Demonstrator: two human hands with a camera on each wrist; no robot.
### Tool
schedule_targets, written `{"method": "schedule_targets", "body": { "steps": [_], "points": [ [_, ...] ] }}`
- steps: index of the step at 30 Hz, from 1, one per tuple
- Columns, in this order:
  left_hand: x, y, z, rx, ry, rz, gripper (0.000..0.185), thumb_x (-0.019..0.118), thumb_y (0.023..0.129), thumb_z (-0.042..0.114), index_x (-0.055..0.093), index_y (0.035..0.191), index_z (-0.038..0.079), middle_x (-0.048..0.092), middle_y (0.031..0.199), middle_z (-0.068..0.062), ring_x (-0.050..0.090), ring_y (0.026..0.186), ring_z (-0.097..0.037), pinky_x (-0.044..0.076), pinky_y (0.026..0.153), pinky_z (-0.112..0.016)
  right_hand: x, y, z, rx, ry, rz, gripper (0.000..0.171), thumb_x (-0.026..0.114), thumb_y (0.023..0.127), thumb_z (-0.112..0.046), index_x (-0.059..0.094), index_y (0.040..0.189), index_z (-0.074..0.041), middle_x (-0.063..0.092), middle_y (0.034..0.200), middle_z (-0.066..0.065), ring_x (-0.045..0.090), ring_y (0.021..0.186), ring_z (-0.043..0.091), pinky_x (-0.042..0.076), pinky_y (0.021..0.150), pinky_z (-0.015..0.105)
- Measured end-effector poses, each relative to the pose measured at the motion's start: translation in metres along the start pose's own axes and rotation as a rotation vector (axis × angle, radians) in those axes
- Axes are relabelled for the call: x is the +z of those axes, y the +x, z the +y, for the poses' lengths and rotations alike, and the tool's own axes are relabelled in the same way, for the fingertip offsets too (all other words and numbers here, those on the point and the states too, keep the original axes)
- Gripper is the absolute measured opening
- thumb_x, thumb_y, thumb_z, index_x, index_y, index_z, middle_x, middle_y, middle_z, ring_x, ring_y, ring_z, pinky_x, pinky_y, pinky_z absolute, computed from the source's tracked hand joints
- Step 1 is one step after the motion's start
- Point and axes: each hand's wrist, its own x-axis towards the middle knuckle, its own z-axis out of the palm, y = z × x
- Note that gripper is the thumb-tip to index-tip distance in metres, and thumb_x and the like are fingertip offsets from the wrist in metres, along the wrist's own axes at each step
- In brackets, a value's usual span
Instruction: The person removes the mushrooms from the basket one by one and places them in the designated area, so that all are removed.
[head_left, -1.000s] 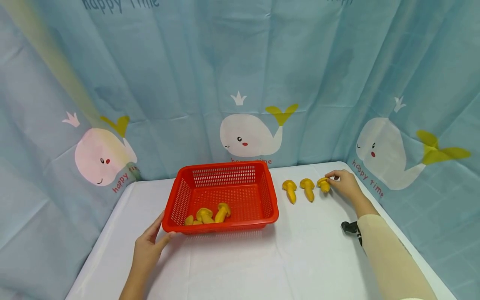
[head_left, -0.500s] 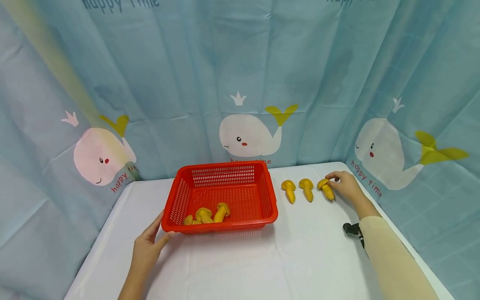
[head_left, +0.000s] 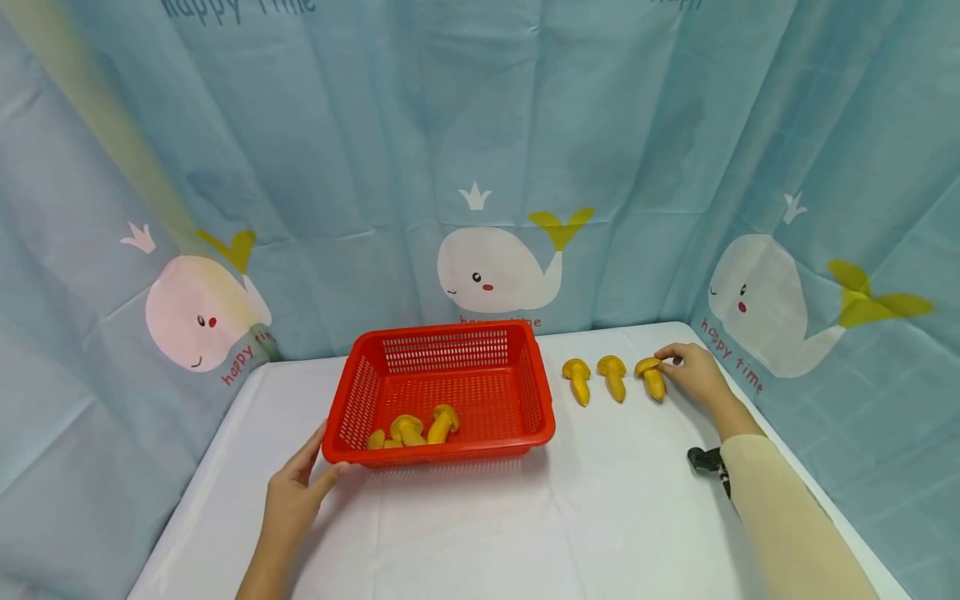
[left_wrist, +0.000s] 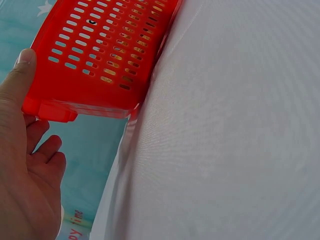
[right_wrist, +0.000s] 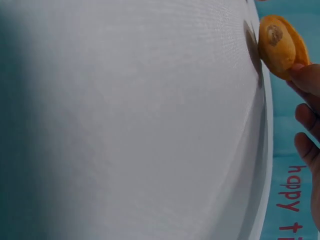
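A red plastic basket stands on the white table, with several yellow mushrooms lying in its front left part. At its near left corner, my left hand grips the rim, thumb on one side and fingers curled beneath the lip. To the right of the basket, two yellow mushrooms lie side by side, caps away from me. My right hand pinches the cap of a third mushroom in line with them. The right wrist view shows that mushroom end-on, thumb and fingertip at its cap.
A white cloth covers the table. Blue curtains printed with whales enclose the back and both sides, close behind the basket. A dark strap piece shows beside my right sleeve.
The mushroom in my right hand has swung from stem toward me and foreshortened to lying flat, its stem now pointing forward-down like its neighbours. My left hand stays on the basket.
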Motion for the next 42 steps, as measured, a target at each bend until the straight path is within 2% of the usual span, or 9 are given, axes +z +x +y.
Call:
{"method": "schedule_targets", "body": {
  "steps": [12,24,29,36,42],
  "points": [
    [0.0,0.0,0.002,0.0,-0.007,0.005,0.074,0.083,0.086,0.01,0.051,0.152,0.022,0.052,0.155,-0.003,0.043,0.138,0.009,0.037,0.104,-0.005,-0.005,-0.004,0.005,-0.013,-0.021,-0.026,0.022,0.069,0.098,-0.013,0.072,0.117,-0.004,0.068,0.114,0.022,0.059,0.103,0.039,0.05,0.087,0.055],
    [0.0,-0.001,0.002,-0.042,0.038,-0.001,0.074,0.083,0.087,0.017,0.05,0.153,0.027,0.051,0.155,0.002,0.041,0.138,0.011,0.037,0.104,-0.005,-0.013,-0.011,-0.002,-0.001,-0.011,-0.066,0.031,0.069,0.097,-0.013,0.069,0.127,-0.004,0.064,0.12,0.024,0.055,0.106,0.039,0.049,0.087,0.054],
    [-0.001,0.0,0.004,-0.024,0.023,-0.001,0.075,0.083,0.087,0.014,0.05,0.153,0.023,0.051,0.155,-0.002,0.042,0.138,0.011,0.037,0.104,-0.004,-0.021,-0.016,-0.014,-0.039,0.008,-0.011,0.032,0.071,0.097,-0.015,0.068,0.127,-0.004,0.065,0.124,0.024,0.054,0.109,0.04,0.048,0.088,0.054],
    [-0.001,0.0,0.007,-0.006,-0.006,-0.001,0.076,0.084,0.085,0.009,0.051,0.152,0.021,0.051,0.155,-0.004,0.042,0.137,0.011,0.036,0.104,-0.003,-0.029,-0.02,-0.043,-0.082,0.009,0.089,0.03,0.074,0.096,-0.019,0.07,0.124,-0.007,0.069,0.12,0.019,0.057,0.108,0.04,0.05,0.087,0.055],
    [0.0,0.0,0.006,-0.025,0.008,0.0,0.076,0.084,0.085,0.012,0.05,0.153,0.02,0.051,0.155,-0.002,0.042,0.138,0.01,0.037,0.104,-0.003,-0.027,-0.021,-0.07,-0.132,0.01,0.163,0.03,0.076,0.094,-0.02,0.072,0.122,-0.009,0.072,0.116,0.015,0.058,0.103,0.035,0.05,0.084,0.047]
  ]
}}
